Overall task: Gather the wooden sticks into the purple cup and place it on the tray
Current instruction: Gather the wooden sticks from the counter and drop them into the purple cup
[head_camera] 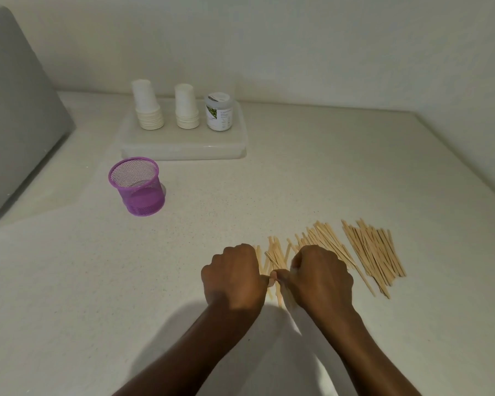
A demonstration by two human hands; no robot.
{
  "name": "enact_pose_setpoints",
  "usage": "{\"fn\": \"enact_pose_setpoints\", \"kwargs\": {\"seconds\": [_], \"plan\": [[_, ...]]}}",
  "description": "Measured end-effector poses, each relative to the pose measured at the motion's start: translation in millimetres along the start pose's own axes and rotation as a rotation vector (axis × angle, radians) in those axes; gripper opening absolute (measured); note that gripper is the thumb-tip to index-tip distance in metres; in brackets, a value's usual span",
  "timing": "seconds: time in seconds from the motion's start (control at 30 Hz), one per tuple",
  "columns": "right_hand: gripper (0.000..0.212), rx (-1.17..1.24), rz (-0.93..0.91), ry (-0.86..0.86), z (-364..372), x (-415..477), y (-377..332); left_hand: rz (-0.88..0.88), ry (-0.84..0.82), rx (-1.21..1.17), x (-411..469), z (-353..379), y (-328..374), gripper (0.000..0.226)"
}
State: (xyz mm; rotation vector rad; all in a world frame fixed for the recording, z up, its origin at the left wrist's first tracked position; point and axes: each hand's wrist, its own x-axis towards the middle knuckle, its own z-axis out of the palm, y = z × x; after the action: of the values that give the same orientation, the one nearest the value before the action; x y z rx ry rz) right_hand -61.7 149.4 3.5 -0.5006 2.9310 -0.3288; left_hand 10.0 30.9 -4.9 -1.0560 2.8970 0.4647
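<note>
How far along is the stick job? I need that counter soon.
Barely started. Nothing looks done: the purple cup stands empty on the counter, off the tray. In hand: the left hand and right hand are closed around a bunch of the wooden sticks. Left: a loose pile of sticks lies to the right, then filling the cup and setting it on the tray.

Dim, soft focus — edges bowed

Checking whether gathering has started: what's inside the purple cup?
Purple cup looks empty through its mesh; no sticks stand in it. Its floor is partly hidden by the wall.
</note>
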Motion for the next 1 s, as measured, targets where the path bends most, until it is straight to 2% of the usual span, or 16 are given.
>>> {"fn": "enact_pose_setpoints", "kwargs": {"seconds": [0.17,0.37,0.43,0.6,0.7,0.87,1.0], "plan": [[0.032,0.0,-0.002,0.011,1,4,0,-0.038,-0.012,-0.016,4,-3,0,0.044],[0.016,-0.01,-0.025,0.029,1,11,4,-0.02,-0.035,-0.018,6,-9,1,0.045],[0.017,0.009,-0.034,0.025,3,13,6,-0.005,-0.029,-0.003,4,-7,3,0.044],[0.037,0.089,-0.013,-0.042,8,20,7,0.005,0.03,-0.016,0,-6,6,0.037],[0.031,0.111,-0.011,-0.03,7,23,7,-0.004,0.01,-0.028,7,-9,3,0.034],[0.018,0.087,-0.035,-0.101,1,32,4,0.036,-0.02,0.014,16,-17,7,0.048],[0.038,-0.001,-0.096,-0.091,3,32,-1,0.102,0.053,0.061,10,-12,16,0.045]]}}
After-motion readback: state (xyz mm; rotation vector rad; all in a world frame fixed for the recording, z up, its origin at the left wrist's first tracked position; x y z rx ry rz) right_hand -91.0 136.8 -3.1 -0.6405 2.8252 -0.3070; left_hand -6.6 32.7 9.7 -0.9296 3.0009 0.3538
